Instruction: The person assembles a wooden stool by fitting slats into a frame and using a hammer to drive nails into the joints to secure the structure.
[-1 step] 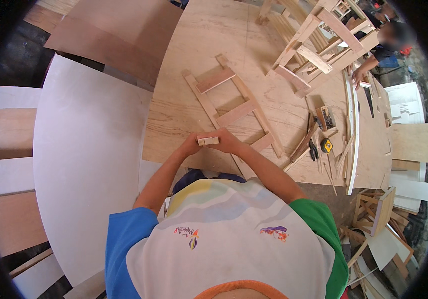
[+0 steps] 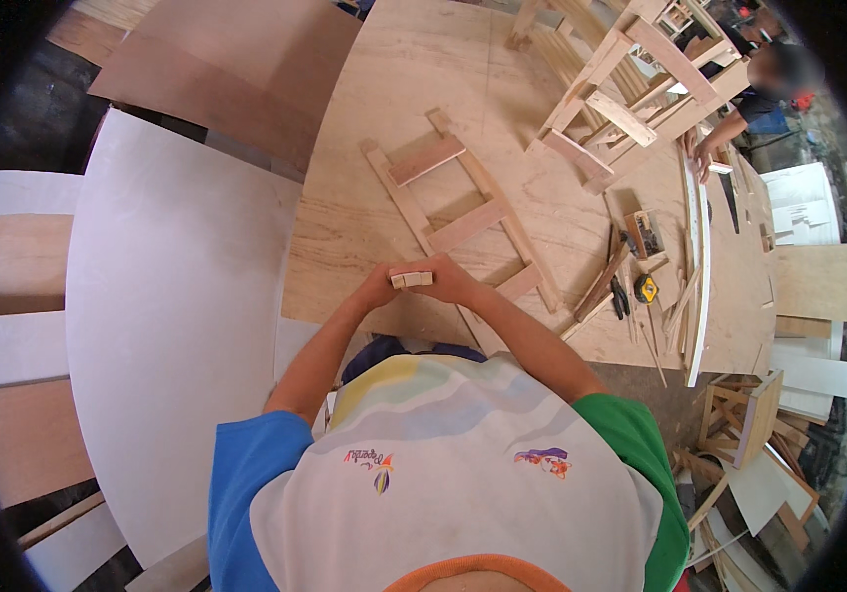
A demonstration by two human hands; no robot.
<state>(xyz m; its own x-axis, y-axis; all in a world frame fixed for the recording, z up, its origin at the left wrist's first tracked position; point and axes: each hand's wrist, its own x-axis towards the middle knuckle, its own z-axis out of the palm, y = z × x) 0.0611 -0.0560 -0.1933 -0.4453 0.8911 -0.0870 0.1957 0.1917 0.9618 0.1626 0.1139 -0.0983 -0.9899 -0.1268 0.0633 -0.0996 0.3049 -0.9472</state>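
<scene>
1. A small pale wooden block sits between the person's two hands, held just above the near edge of the plywood worktop.
2. The left hand grips the block's left end; its fingers are curled shut around it, the forearm running down towards the blue sleeve.
3. The right hand closes on the block's right end in the same way, fingers wrapped over the top, so the block shows only as a short strip between the two fists.
4. Just beyond the hands lies a flat ladder-like wooden frame, two long rails joined by cross slats, set at a slant on the worktop. Its nearest slat is just beside the right hand.
5. To the right of that frame are loose wood strips, a pair of dark-handled pliers and a yellow tape measure, all close together on the worktop.
6. A long white curved strip runs along the worktop's right edge.
7. Farther back stands an upright wooden chair frame, unfinished, with another person's hand resting near its base.
8. On the left, beside the worktop, lies a large pale rounded board.
9. At lower right, offcuts and a small wooden stool frame lie below the worktop's edge.
</scene>
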